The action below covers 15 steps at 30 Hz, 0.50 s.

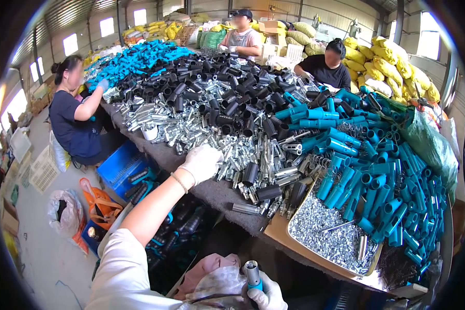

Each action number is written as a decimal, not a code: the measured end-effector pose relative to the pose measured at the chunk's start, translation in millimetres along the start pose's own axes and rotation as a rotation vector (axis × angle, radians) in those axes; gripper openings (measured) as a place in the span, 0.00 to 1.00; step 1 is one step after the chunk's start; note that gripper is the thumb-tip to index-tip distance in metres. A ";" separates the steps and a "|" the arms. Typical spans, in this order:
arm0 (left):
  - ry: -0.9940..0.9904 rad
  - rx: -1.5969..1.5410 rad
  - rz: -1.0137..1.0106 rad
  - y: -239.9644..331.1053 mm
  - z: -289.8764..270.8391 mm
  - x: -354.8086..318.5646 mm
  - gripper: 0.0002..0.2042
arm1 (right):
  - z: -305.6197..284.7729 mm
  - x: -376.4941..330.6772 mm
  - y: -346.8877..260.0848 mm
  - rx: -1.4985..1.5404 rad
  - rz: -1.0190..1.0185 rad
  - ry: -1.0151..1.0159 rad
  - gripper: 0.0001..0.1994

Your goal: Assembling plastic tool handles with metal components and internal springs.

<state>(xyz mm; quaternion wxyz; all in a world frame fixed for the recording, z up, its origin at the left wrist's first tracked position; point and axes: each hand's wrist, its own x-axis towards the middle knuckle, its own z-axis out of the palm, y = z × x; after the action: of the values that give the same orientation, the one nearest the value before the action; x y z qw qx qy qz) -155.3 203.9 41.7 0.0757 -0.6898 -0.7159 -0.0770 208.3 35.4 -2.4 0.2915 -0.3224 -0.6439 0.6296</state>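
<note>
My left hand [201,163], in a white glove, reaches to the near edge of a heap of silver metal parts [175,124]. Its fingers look curled down among them; what they hold, if anything, is hidden. Low in the view, close to my body, my right hand [269,295], also gloved, is closed around a teal tube with a metal sleeve [252,275] at its top, held roughly upright. Black cylindrical sleeves [248,101] lie heaped beyond the metal parts. Teal tubes [341,139] are piled to the right.
A tray of small metal pieces [293,235] sits at the table's near right edge. Blue crates [120,168] and an orange bag [99,204] stand on the floor at left. Three people [75,119] work around the table. Yellow sacks [392,64] are stacked behind.
</note>
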 end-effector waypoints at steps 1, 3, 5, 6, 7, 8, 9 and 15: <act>-0.010 0.002 0.017 1.6 -1.4 4.2 0.09 | -0.7 -2.5 0.1 -0.004 -0.004 0.002 0.41; 0.027 -0.085 0.034 -4.3 -1.4 1.5 0.08 | 0.2 -8.0 3.5 0.066 0.076 -0.003 0.34; 0.225 -0.200 0.071 -8.0 -2.3 -15.0 0.08 | 2.3 -9.1 10.1 -0.022 0.011 0.024 0.28; 0.271 -0.443 -0.043 -10.8 -1.6 -20.7 0.08 | 2.7 -8.5 10.6 -0.025 0.000 0.021 0.28; 0.303 -0.685 -0.161 -12.4 1.2 -31.5 0.08 | 6.9 -11.2 8.0 -0.011 0.010 0.045 0.28; 0.483 -0.864 -0.297 0.0 0.3 -47.8 0.09 | 8.9 -13.9 4.4 0.004 0.018 0.074 0.28; 0.630 -1.270 -0.248 -1.2 20.3 -64.8 0.10 | 11.2 -15.1 0.3 0.053 0.060 0.104 0.27; -0.370 -1.776 -0.201 118.4 -1.3 -186.5 0.12 | 1.9 -9.0 11.4 -0.387 -0.053 0.189 0.26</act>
<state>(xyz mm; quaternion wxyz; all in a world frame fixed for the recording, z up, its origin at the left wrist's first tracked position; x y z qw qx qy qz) -30.1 25.9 3.7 -0.6062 -0.4302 -0.4510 -0.4940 212.9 27.2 -13.6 0.2996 -0.4129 -0.7309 0.4533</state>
